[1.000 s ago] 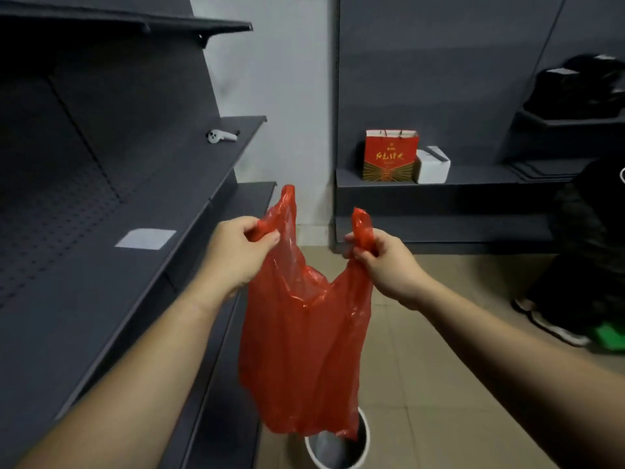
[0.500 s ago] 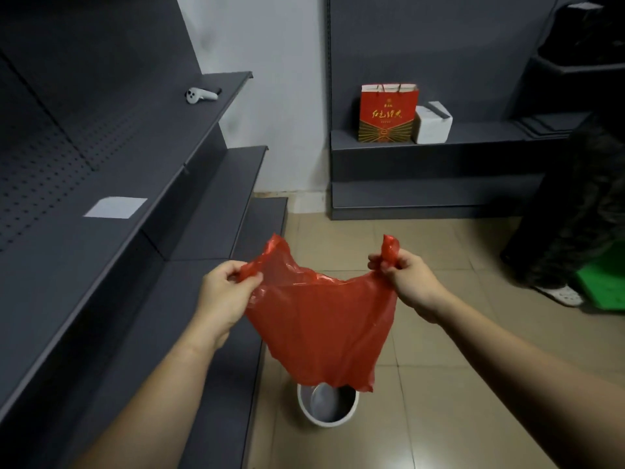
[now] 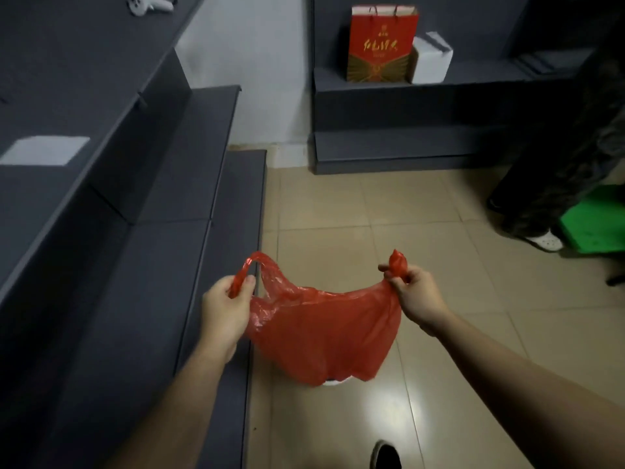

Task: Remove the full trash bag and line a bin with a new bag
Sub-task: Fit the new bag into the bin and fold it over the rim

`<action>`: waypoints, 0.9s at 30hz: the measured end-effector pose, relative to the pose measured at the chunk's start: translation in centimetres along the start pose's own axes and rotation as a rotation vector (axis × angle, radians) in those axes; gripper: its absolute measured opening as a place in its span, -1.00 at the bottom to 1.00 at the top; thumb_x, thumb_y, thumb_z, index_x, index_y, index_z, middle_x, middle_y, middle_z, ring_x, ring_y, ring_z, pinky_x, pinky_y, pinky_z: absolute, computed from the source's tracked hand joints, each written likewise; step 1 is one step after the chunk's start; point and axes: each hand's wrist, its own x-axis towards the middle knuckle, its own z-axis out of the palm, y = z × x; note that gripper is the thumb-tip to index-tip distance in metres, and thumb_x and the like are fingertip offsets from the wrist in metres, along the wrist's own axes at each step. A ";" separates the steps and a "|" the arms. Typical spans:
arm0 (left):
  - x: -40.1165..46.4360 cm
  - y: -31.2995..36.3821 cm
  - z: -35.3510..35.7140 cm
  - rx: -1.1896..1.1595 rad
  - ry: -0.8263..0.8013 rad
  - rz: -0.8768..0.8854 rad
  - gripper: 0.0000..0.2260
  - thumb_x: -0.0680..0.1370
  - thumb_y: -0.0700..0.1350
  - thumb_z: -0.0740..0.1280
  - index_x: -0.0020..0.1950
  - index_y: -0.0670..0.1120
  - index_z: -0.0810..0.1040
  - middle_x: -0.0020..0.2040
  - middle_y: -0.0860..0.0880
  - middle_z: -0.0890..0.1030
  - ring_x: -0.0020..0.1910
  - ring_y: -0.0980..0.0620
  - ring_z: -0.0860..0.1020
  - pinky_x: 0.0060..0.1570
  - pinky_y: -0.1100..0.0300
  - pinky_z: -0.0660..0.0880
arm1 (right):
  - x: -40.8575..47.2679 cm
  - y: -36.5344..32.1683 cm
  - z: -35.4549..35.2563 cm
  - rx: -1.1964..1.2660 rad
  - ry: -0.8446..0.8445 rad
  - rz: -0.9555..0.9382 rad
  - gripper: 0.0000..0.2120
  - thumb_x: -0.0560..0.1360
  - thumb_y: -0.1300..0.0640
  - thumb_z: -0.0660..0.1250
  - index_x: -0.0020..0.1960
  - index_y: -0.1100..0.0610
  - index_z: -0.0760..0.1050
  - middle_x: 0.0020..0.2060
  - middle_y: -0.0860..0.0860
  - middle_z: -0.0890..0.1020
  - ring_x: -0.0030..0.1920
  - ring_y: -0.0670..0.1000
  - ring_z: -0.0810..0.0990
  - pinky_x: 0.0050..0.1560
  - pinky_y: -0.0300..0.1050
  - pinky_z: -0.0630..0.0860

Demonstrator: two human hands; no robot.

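A thin red plastic bag (image 3: 324,333) hangs stretched between my two hands, its mouth pulled wide. My left hand (image 3: 225,314) pinches the left handle loop. My right hand (image 3: 414,296) is closed on the bunched right handle. The bag covers almost all of a small white bin (image 3: 333,382) on the floor; only a sliver of its rim shows under the bag's lower edge. Whether the bag touches the bin I cannot tell.
Dark grey stepped shelving (image 3: 142,231) runs along the left, right beside the bin. A red gift bag (image 3: 382,42) and a white box (image 3: 433,57) stand on the far shelf. Another person's leg and shoe (image 3: 544,240) and a green stool (image 3: 595,221) are at right. My shoe (image 3: 385,455) is below.
Both hands have come down and moved apart, lowering the red bag and spreading its mouth over the white bin, which is now nearly hidden. The view has tilted downward.
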 end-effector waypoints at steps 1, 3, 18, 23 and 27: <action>0.3 -1.7 0.4 -0.024 -0.025 -0.023 -0.83 0.59 -0.02 0.39 -0.19 0.03 0.65 -0.25 0.02 0.72 -0.21 0.05 0.69 -0.31 0.19 0.54 | 0.1 1.4 0.7 0.017 0.006 0.032 -0.81 0.61 0.29 0.25 0.06 0.17 0.64 0.05 -0.01 0.67 0.08 -0.05 0.63 0.17 -0.12 0.50; 0.8 -4.5 1.6 -0.080 -0.070 -0.062 -0.84 0.60 -0.03 0.38 -0.17 0.07 0.66 -0.24 0.06 0.74 -0.18 0.06 0.71 -0.25 0.15 0.58 | 0.5 3.9 2.2 0.035 0.016 0.078 -0.79 0.61 0.30 0.24 0.11 0.20 0.63 0.02 -0.07 0.66 0.11 -0.03 0.61 0.26 -0.09 0.48; 2.4 -19.2 14.8 -0.478 -0.217 -0.106 -0.75 0.57 0.20 0.29 -0.10 0.10 0.67 0.07 -0.03 0.75 0.12 -0.13 0.69 0.08 -0.14 0.61 | 6.8 17.9 10.0 0.243 0.048 0.090 -0.81 0.63 0.10 0.27 -0.04 0.02 0.66 -0.07 -0.01 0.72 0.00 0.10 0.72 0.07 0.04 0.61; 3.9 -22.9 16.7 -0.535 -0.237 -0.131 -0.70 0.45 0.28 0.33 -0.13 0.09 0.67 0.01 -0.05 0.76 0.01 -0.11 0.73 -0.01 -0.11 0.63 | 9.3 22.9 11.3 0.345 0.064 0.119 -0.79 0.64 0.20 0.22 -0.01 0.08 0.63 -0.10 0.02 0.69 -0.07 0.07 0.69 0.00 0.06 0.60; 5.3 -26.3 18.4 -0.556 -0.250 -0.155 -0.75 0.48 0.20 0.31 -0.11 0.07 0.67 0.02 -0.03 0.76 -0.01 -0.08 0.74 -0.04 -0.10 0.64 | 11.2 26.9 12.5 0.397 0.045 0.129 -0.79 0.65 0.23 0.21 -0.01 0.13 0.61 -0.10 0.06 0.66 -0.05 0.07 0.65 0.05 0.08 0.56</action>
